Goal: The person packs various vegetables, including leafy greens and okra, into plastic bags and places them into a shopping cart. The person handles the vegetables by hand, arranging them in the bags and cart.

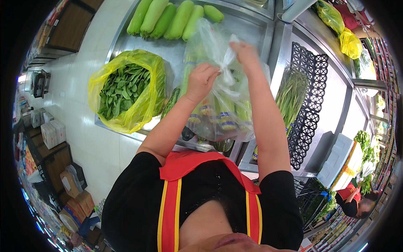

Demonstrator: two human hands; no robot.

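Observation:
A large clear plastic bag (231, 126) lies on the metal display counter (176, 53) before me. Through its film I see bundles of green vegetables (225, 116) bound with blue-and-yellow bands. The neck of the bag is gathered into a twisted knot. My left hand (203, 78) pinches the plastic on the left of this knot. Above and to the right, my right hand (245, 52) grips a twisted end of the bag and looks slightly blurred. Just left of the bag, a dark green cucumber-like vegetable (171, 102) is partly hidden by my left forearm.
A yellow plastic bag (157, 85) of leafy greens (124, 89) stands at the counter's left. Pale green gourds (179, 20) line the back. On the right are thin green stalks (291, 91) beside black plastic grating (310, 104) and a foam box (337, 157). Another person (352, 198) is at far right.

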